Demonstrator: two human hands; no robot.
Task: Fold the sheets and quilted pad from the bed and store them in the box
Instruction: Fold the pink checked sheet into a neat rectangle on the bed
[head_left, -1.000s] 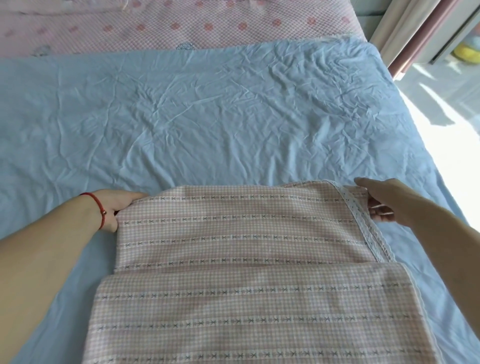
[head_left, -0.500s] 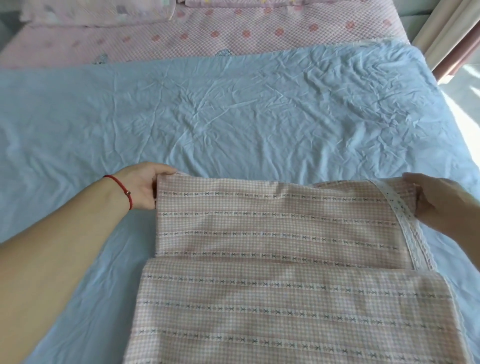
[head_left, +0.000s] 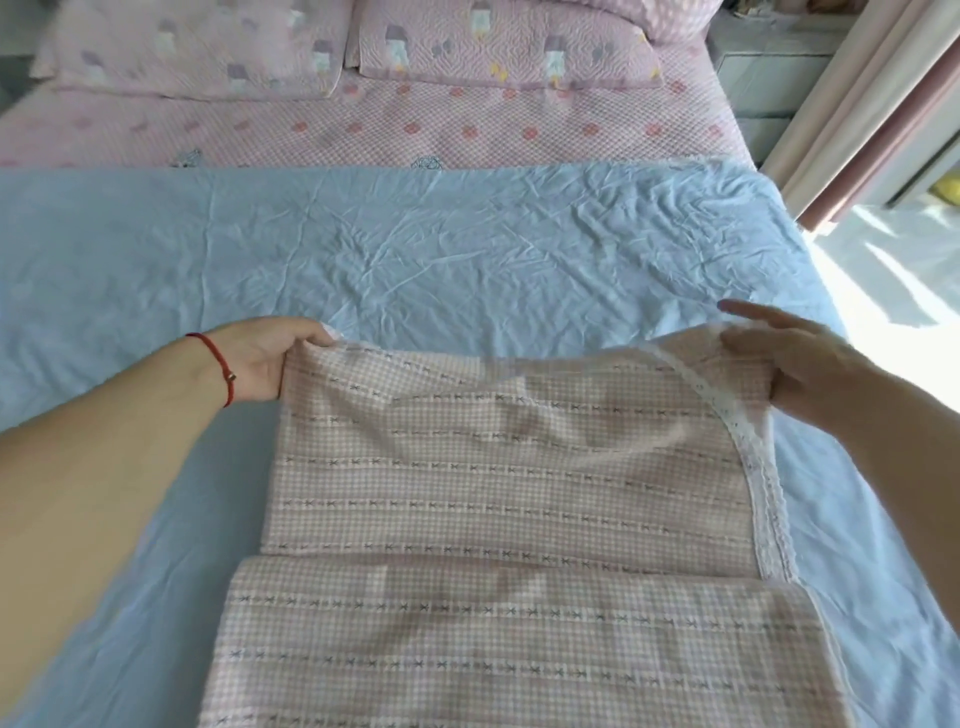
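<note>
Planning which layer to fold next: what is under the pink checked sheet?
The pink checked sheet lies on the blue sheet, which shows on three sides. Whatever lies beneath the blue sheet there is covered.

left hand (head_left: 265, 364) fingertips: tucked under the far left corner of the pink checked sheet (head_left: 519, 519), unseen.
right hand (head_left: 810, 364): motion-blurred; grip on the far right corner unclear.
pink checked sheet, near end: cut off by the bottom edge.
blue sheet (head_left: 441, 249): runs off the left and lower right edges.
pillows (head_left: 343, 47): tops cropped at the upper edge.
</note>
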